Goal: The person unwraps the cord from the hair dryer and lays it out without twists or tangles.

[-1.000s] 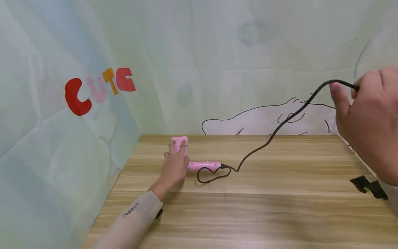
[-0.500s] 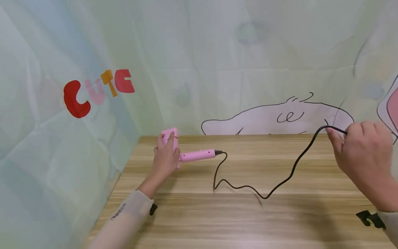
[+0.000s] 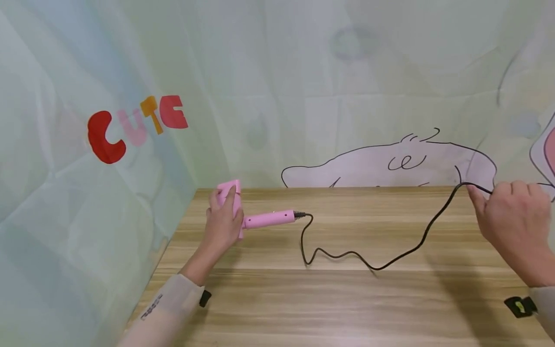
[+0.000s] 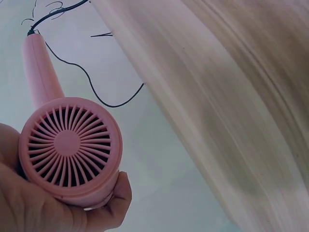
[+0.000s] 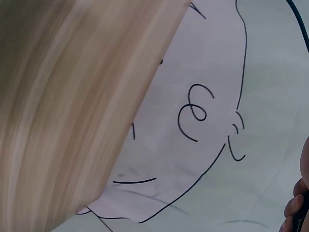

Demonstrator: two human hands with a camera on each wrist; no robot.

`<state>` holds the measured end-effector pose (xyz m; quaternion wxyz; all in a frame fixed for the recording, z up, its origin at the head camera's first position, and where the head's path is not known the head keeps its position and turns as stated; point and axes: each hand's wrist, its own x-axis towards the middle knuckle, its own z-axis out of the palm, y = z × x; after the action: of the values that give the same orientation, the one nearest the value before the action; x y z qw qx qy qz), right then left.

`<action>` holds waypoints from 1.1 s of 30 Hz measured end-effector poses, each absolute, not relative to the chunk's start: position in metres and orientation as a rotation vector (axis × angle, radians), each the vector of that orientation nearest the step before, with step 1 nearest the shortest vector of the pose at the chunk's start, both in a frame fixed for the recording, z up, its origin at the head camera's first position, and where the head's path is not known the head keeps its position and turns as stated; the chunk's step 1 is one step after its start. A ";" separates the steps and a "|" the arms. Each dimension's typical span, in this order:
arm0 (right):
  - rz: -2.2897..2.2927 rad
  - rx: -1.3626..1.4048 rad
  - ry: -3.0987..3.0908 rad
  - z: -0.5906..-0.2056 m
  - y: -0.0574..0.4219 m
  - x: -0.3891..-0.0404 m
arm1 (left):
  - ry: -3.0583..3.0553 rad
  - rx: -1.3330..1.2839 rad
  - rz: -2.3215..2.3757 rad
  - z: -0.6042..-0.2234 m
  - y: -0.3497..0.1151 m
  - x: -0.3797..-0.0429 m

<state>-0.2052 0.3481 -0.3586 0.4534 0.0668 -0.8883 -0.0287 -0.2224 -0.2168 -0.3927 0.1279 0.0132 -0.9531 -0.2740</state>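
My left hand (image 3: 223,221) grips the barrel of a pink hair dryer (image 3: 269,219) at the left rear of the table. Its handle points right, the black cord leaving from the handle's end. In the left wrist view the round slotted grille (image 4: 67,142) faces the camera, fingers and thumb curled round the barrel below it. At the right, my right hand (image 3: 516,226) is raised, curled round the far part of the cord (image 3: 377,269). The cord sags between the hands in wavy bends. Black shows between the right fingers (image 5: 292,207); the cord's end is hidden inside that hand.
A wood-grain table (image 3: 329,308) spreads below both hands. Its back edge meets a pale green wall cloth (image 3: 303,96) with a line-drawn animal (image 3: 347,166). Coloured letters (image 3: 106,137) mark the left cloth. Black straps (image 3: 520,306) sit at the sleeves.
My right hand has come down from the upper right, still holding the cord. The cord's loop near the handle has opened out. My left hand has shifted left with the hair dryer.
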 end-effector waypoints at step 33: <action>-0.124 0.301 -2.429 -0.437 0.390 -0.215 | -2.999 0.098 -0.642 -0.429 -0.243 -0.229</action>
<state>-0.2154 0.3902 -0.4368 0.3386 0.1154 -0.9326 -0.0475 -0.2287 -0.2428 -0.4285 0.0368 0.0320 -0.9767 -0.2091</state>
